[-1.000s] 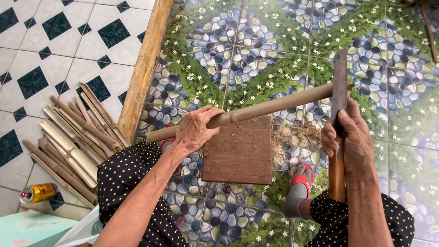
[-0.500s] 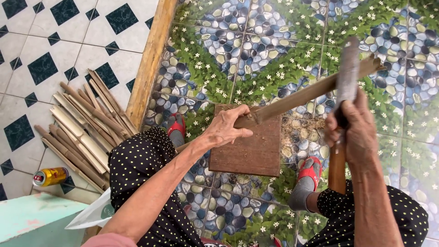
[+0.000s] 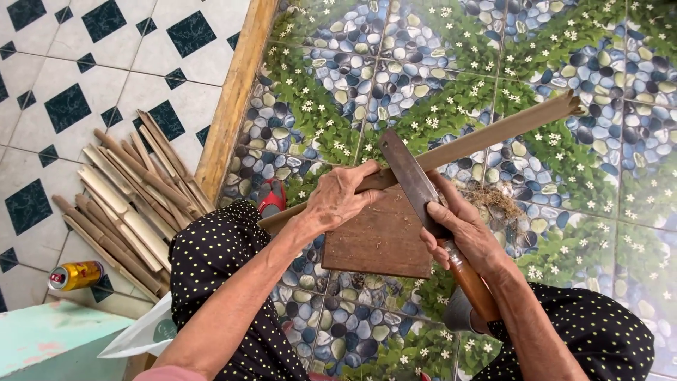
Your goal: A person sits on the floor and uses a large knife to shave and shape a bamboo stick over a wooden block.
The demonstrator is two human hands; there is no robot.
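Your left hand is closed around the long bamboo stick near its low end, over the wooden board. The stick runs up and right. Your right hand grips the knife, blade across it beside your left.

A dull, worn metal blade is set in a smooth, varnished wooden handle. Matt bamboo and a rough wooden board are seen on glossy tiles.

Split bamboo pile and wooden threshold strip are blocking the floor at left; patterned tiles right of the long stick are lying open.
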